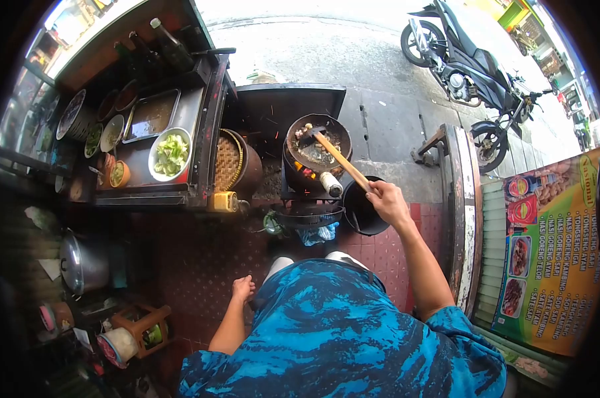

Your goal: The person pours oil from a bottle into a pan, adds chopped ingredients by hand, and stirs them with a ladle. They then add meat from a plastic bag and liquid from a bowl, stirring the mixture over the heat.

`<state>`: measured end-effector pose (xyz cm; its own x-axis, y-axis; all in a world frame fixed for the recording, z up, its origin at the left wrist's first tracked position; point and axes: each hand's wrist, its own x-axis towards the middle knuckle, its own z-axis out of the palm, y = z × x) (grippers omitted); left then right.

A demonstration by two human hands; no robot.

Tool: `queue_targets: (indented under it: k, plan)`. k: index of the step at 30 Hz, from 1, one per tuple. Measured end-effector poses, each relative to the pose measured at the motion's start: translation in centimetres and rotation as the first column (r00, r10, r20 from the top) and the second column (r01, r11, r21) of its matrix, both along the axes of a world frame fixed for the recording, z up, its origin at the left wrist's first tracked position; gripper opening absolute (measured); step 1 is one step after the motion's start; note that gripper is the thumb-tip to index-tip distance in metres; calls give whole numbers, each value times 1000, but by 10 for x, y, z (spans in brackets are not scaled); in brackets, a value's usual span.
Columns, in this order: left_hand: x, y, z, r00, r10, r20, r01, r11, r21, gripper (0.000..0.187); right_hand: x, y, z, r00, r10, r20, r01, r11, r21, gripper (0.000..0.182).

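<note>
My right hand [388, 202] is wrapped round the long wooden handle of a spatula [343, 161]. The spatula's dark head rests inside a blackened wok [341, 136], among small pieces of food and shiny liquid. Toward me, a handle wrapped in pale material [331, 184] sticks out from the wok. Under the wok, glowing coals [305, 172] show in the stove, and sparks fly to its left. Low beside my waist is my left hand [243, 288], its fingers curled closed with nothing visible in them; it touches no utensil.
At left, a cart counter holds a white bowl of chopped greens [172, 154], a metal tray [152, 116] and several bowls. A black bucket [366, 215] stands below my right hand. A wooden bench [464, 199] and a menu banner [548, 259] are at right; a motorcycle [469, 66] is parked beyond.
</note>
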<state>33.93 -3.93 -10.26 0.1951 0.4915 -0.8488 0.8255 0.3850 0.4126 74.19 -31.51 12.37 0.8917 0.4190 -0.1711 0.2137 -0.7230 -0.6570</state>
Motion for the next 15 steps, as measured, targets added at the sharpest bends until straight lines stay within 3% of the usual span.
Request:
queue_targets:
  k: [2, 3, 5, 7, 13, 15]
  plan:
    - [10, 2, 5, 997, 20, 77, -23, 999, 41, 33, -6, 11, 6, 977, 96, 191, -95, 995, -16, 30]
    - [16, 4, 7, 997, 15, 76, -19, 999, 40, 33, -4, 11, 5, 978, 91, 189, -90, 996, -17, 30]
    - [24, 7, 10, 988, 21, 150, -26, 999, 33, 33, 2, 11, -2, 925, 188, 330, -142, 977, -158, 29]
    - [28, 9, 14, 987, 20, 157, -24, 999, 27, 32, 14, -3, -17, 881, 173, 440, -119, 982, -148, 28]
    - [13, -2, 4, 983, 45, 178, -51, 998, 33, 32, 4, -21, 16, 962, 127, 240, -83, 979, -187, 28]
    - [3, -8, -1, 998, 15, 66, -14, 1000, -5, 33, 13, -14, 9, 998, 28, 57, -26, 999, -39, 30]
